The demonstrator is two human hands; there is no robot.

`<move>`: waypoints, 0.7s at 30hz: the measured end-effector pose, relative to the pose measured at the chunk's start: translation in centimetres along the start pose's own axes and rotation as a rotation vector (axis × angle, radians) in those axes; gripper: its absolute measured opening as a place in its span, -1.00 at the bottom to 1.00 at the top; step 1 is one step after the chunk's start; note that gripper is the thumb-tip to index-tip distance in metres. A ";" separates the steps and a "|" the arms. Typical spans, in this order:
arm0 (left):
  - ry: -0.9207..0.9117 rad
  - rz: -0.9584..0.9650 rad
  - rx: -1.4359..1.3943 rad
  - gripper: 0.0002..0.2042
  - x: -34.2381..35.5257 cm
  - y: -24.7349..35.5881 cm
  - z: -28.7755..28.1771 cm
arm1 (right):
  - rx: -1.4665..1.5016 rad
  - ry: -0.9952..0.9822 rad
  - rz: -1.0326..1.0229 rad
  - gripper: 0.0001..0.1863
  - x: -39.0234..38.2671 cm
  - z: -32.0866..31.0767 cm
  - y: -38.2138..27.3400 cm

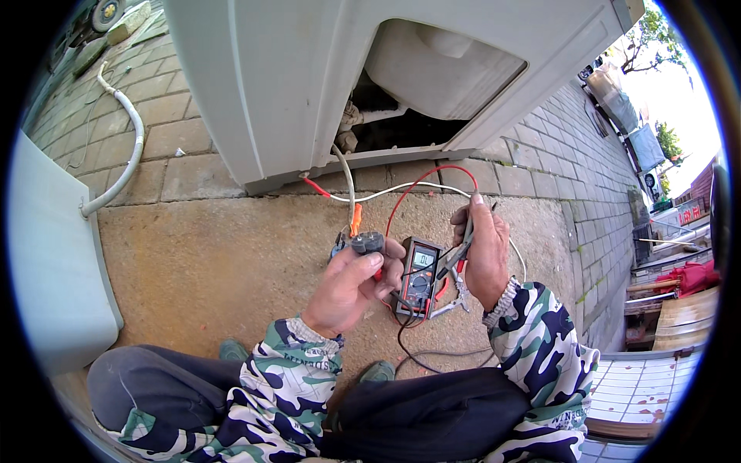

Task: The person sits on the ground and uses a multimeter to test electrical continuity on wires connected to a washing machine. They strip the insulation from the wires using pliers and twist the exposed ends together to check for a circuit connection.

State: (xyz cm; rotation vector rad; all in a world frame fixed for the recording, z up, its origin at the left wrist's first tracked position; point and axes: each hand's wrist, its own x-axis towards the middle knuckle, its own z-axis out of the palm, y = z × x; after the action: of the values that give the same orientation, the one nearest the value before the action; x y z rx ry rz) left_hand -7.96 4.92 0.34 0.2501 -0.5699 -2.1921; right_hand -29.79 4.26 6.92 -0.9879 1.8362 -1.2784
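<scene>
My left hand is closed round a black power plug, its metal prongs turned up. A bit of red shows at those fingers, too small to name. In my right hand is a dark, slim test probe, pinched between thumb and fingers; a red lead runs up to the same hand. Between the hands a multimeter with a lit display lies on the ground, partly covered by leads. Pliers with red grips lie beside it. Just beyond the plug, an orange object is partly hidden.
A white appliance with an opening in its panel stands ahead; a cable comes out of it. At the left is another white casing with a white hose. Black cord trails near my shoes on the concrete.
</scene>
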 end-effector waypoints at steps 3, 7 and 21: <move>0.110 -0.012 0.129 -0.59 0.1 -0.1 -0.3 | 0.143 -0.116 0.047 -0.57 -0.4 -1.2 -0.9; 0.156 0.015 0.116 -0.53 0.5 -1.2 -1.0 | 0.263 -0.306 0.088 -0.63 -1.5 -1.1 -2.5; 0.174 -0.030 0.603 -0.63 0.9 -2.2 1.9 | 0.019 -0.323 -0.142 -0.75 -2.1 -0.1 -1.2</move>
State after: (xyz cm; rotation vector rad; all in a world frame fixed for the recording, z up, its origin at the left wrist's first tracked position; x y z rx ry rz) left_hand -10.70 5.95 0.95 0.7600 -1.1213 -1.9494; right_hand -28.63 5.91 8.33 -1.2526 1.5270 -1.1382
